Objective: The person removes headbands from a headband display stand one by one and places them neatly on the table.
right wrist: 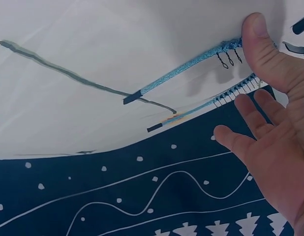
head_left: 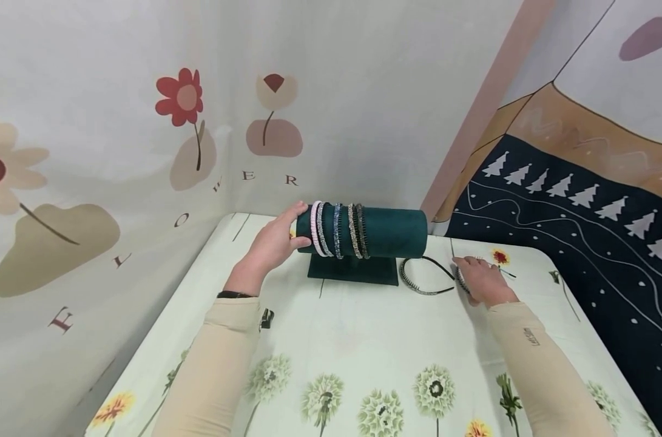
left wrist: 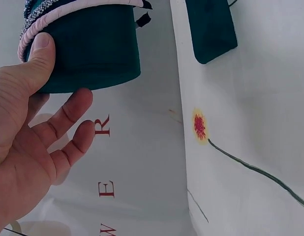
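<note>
A dark green velvet headband stand (head_left: pixel 396 233) carries several headbands in a row, with a pink headband (head_left: pixel 314 226) nearest its left end. My left hand (head_left: pixel 273 243) grips that end, the thumb at the front beside the pink band and the index finger behind the roll, partly hidden. To the right of the stand, my right hand (head_left: pixel 480 279) pinches a blue toothed headband (right wrist: pixel 186 65) at the table. Its thumb lies on one arm of the band; the index finger is hidden. A dark headband with a glittery edge (head_left: pixel 426 292) lies between the stand and this hand.
The flower-printed tablecloth (head_left: pixel 363 340) covers the table. A small black item, perhaps a clip (head_left: pixel 266 318), lies beside the left forearm. Printed curtains hang behind and to the left, and a navy tree-patterned cloth (head_left: pixel 554 224) borders the table's right edge.
</note>
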`<state>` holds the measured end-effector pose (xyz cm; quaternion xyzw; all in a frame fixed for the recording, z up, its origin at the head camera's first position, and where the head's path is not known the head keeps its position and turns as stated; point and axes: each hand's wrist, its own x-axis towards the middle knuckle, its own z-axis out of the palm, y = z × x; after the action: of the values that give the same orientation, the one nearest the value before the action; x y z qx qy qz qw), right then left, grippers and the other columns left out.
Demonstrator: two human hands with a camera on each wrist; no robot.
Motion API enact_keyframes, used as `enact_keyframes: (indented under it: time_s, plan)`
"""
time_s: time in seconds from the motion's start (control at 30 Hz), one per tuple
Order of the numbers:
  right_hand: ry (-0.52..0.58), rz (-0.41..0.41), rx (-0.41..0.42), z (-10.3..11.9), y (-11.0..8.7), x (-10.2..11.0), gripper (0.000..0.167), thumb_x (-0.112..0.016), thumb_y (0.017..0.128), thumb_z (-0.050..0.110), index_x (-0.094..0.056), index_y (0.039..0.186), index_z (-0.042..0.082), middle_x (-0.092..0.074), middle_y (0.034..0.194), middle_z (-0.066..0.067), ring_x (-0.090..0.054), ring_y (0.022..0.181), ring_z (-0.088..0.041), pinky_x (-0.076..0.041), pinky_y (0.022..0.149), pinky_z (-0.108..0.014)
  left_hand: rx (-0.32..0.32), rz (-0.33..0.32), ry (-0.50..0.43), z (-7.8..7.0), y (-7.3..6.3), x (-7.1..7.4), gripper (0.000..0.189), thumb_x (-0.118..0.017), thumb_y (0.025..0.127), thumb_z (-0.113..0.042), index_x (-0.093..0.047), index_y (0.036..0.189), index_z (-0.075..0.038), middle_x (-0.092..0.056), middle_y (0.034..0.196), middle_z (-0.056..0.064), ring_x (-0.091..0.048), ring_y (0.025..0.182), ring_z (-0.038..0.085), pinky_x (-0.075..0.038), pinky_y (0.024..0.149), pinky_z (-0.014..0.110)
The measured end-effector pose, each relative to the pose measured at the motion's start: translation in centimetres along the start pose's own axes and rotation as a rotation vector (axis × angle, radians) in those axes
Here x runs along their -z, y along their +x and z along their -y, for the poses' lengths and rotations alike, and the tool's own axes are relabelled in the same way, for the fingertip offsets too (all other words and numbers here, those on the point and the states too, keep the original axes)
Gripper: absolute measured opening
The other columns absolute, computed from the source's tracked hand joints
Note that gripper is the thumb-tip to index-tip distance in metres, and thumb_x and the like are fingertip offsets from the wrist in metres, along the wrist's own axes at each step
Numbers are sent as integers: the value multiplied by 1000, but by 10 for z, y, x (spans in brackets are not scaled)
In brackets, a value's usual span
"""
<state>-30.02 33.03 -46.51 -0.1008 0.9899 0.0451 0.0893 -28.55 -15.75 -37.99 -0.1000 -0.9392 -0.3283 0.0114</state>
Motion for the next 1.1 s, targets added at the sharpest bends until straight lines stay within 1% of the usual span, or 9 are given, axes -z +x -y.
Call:
enact_keyframes:
  time_s: [0.13,0.43,0.57,0.63,0.87,1.0,1.1]
  plan:
    - [9,3,-19,-1,-1,-1,104,-95,71,-6,-40,160,-2,-46,158,-35,-44,143,-59,-39,114,-81,-3,-3,6,0,2,0,83,-74,102,-26,-27,171,-28,-22,180,-4,-37,160,38,-39,128,59]
    - [63,29,-48,-5,-7,-2,102,-91,77,-4,-35,162,-2,-41,161,-37,-40,145,-61,-37,114,-82,-18,-5,4,0,2,-1,83,-75,102,-26,-29,171,-27,-23,180,-2,-37,160,37,-41,126,59]
    - [81,18,-42,-6,-11,-2,99,-90,80,-1,-33,162,-3,-39,161,-38,-39,145,-62,-37,115,-81,-8,1,-4,0,2,-1,83,-74,102,-26,-27,171,-28,-22,181,-3,-37,161,37,-39,128,59]
    - [96,10,-43,-6,-13,-1,99,-90,80,0,-33,162,-3,-40,159,-38,-40,143,-62,-38,115,-81,-3,3,-8,0,2,0,84,-74,102,-26,-27,171,-28,-21,181,-4,-36,161,36,-39,128,59]
    - [148,-30,-61,-14,-19,-7,98,-92,81,6,-34,160,-2,-41,156,-40,-45,138,-62,-45,110,-77,-2,12,-10,0,2,1,83,-74,103,-25,-26,171,-27,-20,181,-4,-33,163,36,-36,130,58]
    - [155,-60,-60,-18,-22,-10,101,-93,80,10,-33,161,-2,-42,156,-41,-46,138,-63,-48,108,-77,-7,9,-3,1,2,0,83,-74,103,-26,-27,171,-26,-20,181,-3,-33,163,36,-35,130,58]
    - [198,-65,-63,-19,-27,-7,105,-95,78,13,-32,161,-2,-41,156,-42,-45,138,-64,-48,106,-77,-7,15,6,1,2,0,83,-74,103,-25,-26,171,-25,-20,181,-2,-32,163,37,-34,131,58]
